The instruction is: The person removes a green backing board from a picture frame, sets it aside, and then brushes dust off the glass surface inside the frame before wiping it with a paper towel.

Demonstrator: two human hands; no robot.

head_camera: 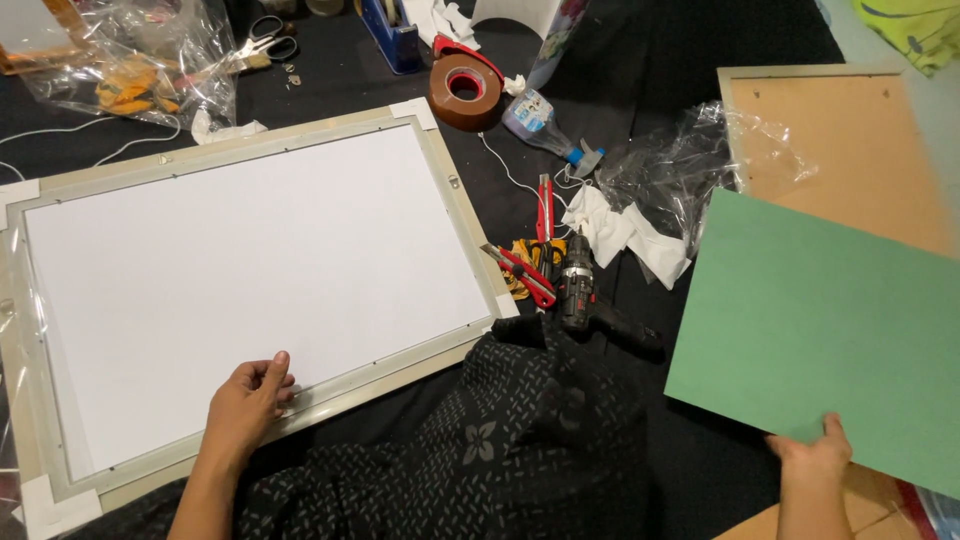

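well, at the far left the pale picture frame (455, 190) runs off the edge, so its left side is cut away; clear film covers that corner and white tape tabs sit on the corners that show. a white sheet (250, 270) lies inside it, filling the opening. the left hand (245, 400) rests on the frame's near rail, fingers curled loosely with the tips on the edge of the white sheet; whether they pinch anything cannot be told, since the fingertips fold under.

above, a crumpled plastic bag (140, 60) hides something orange that is hard to make out, with scissors (262, 42) just beside it. further right sit a roll of brown tape (466, 92) and a small plastic bottle (540, 122) lying on its side. near the frame's right corner are red-handled cutters (528, 275), a dark cordless drill (580, 290) partly hidden by the dark patterned cloth (500, 440) over the person's lap, and white crumpled tissue (625, 232).

at the right, the right hand (815, 460) grips the near edge of a green board (830, 330), thumb on top and the other fingers hidden beneath. the board is held tilted above the dark floor, overlapping a brown backing board (850, 140), and its right part is cut off by the picture edge.
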